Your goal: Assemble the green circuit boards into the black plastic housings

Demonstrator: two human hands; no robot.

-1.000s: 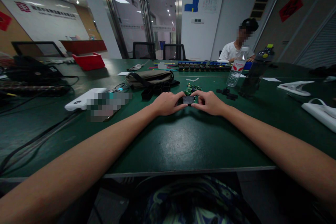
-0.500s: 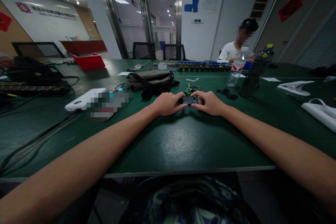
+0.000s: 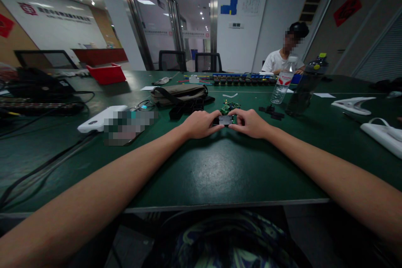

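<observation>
Between my two hands is a small black plastic case (image 3: 225, 121) with a bit of green circuit board showing at its right end. My left hand (image 3: 201, 124) is closed on its left end, thumb at the near side. My right hand (image 3: 250, 123) pinches the right end between thumb and fingers. Just behind the case lies a pile of green circuit boards (image 3: 230, 106). Several small black plastic parts (image 3: 271, 112) rest to the right of my right hand. Black open-topped boxes (image 3: 182, 110) stand beyond my left hand.
A grey-brown pouch (image 3: 179, 93) lies behind the boxes. At left are a white power bank (image 3: 102, 119) with cables and a red bin (image 3: 106, 74). A water bottle (image 3: 279, 88) and a dark bottle (image 3: 303, 88) stand at right. A person (image 3: 279, 59) sits across the table.
The black case's top looks lighter and greyer now, as though tilted slightly. Both hands keep their place and their hold.
</observation>
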